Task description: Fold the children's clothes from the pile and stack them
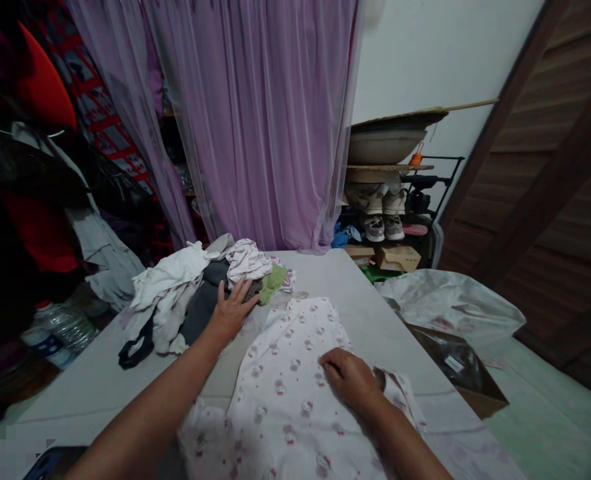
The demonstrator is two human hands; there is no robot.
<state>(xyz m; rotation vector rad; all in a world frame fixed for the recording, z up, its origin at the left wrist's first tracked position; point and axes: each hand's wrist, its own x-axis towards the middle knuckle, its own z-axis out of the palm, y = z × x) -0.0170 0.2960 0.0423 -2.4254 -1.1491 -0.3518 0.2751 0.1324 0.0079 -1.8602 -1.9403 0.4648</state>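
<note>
My left hand (pixel 233 310) lies with its fingers spread on a heap of crumpled clothes (pixel 190 293), touching a dark grey garment (pixel 203 303). The heap also holds a white garment (pixel 165 287), a pink-patterned white piece (pixel 248 260), a green cloth (pixel 273 283) and a black strip (pixel 135 350). Nearer me, a white garment with a pink cartoon print (pixel 280 393) lies spread on the pale table (pixel 375 313). My right hand (pixel 348 380) rests on this garment's right side, fingers curled and together. I cannot see whether they pinch the cloth.
A plastic water bottle (pixel 60 333) stands beyond the table's left edge, beside hanging clothes (pixel 103 257). At the right edge are a white plastic sheet (pixel 450 307) and a cardboard box (pixel 455 367). A lilac curtain (pixel 255 133) and a shoe rack (pixel 383 213) stand behind.
</note>
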